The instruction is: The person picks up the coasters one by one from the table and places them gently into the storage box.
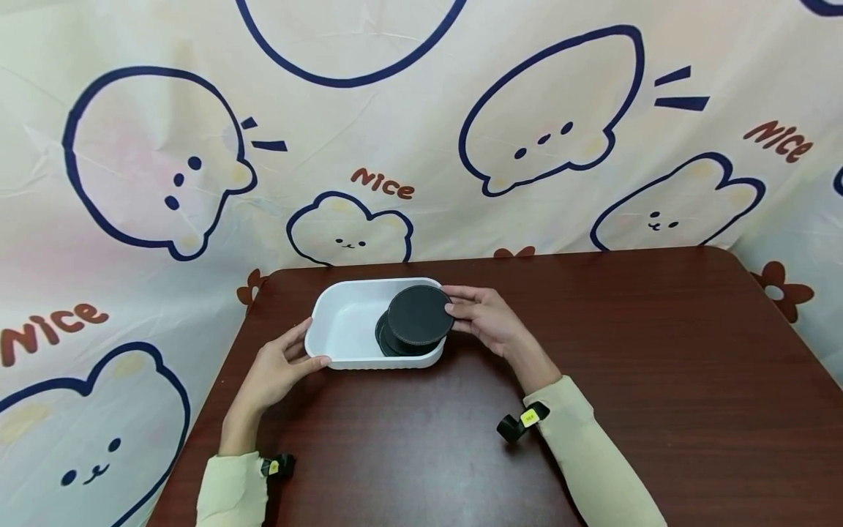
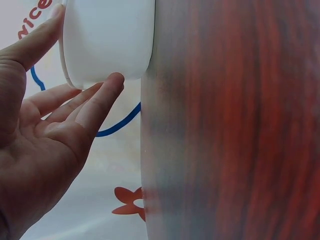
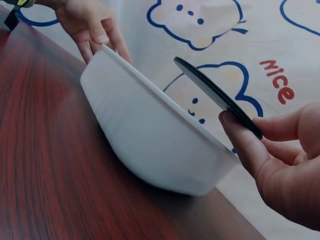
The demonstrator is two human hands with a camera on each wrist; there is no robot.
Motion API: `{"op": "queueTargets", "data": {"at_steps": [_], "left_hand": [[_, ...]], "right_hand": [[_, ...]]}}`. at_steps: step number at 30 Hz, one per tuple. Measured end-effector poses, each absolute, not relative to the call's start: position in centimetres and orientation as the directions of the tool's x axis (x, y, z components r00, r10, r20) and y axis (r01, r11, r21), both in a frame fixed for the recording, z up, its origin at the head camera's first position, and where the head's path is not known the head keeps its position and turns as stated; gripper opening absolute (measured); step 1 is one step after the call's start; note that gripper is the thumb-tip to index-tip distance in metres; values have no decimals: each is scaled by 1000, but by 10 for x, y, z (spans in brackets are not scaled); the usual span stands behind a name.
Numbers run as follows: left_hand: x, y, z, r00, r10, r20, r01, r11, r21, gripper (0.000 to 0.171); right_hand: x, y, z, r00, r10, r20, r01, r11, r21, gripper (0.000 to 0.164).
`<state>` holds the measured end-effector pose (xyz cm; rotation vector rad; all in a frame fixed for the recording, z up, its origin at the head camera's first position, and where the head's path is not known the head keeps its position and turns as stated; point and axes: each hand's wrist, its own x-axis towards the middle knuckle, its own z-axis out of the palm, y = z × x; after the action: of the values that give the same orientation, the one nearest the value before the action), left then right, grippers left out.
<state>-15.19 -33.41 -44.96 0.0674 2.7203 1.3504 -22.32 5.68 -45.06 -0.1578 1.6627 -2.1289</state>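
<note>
A white rounded rectangular plastic tray (image 1: 345, 318) stands on the table. My left hand (image 1: 271, 372) grips its left end, with the thumb on the rim at the near corner and the fingers against the end wall. Between thumb and fingers, my right hand (image 1: 487, 320) pinches the edge of a round black coaster (image 1: 419, 315) with a stitched border. In the right wrist view the held coaster (image 3: 215, 95) is tilted above the tray's rim. More black coasters (image 1: 385, 340) lie inside the tray's right half, partly hidden under the held one.
The dark brown wooden table (image 1: 645, 380) has its far edge just behind the tray. A pale curtain (image 1: 435, 132) printed with cartoon bears hangs behind and to the sides. Small black devices (image 1: 523, 422) are strapped at both wrists.
</note>
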Motion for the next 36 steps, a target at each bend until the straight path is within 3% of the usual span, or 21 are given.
{"op": "queueTargets", "data": {"at_steps": [20, 36], "left_hand": [[-150, -333, -448, -993, 84, -82, -15, 600, 799, 96], [-150, -331, -447, -994, 80, -75, -11, 610, 792, 95]], "right_hand": [[-220, 32, -443, -914, -371, -161, 213, -101, -972, 49], [-216, 25, -442, -938, -327, -116, 85, 107, -991, 45]]}}
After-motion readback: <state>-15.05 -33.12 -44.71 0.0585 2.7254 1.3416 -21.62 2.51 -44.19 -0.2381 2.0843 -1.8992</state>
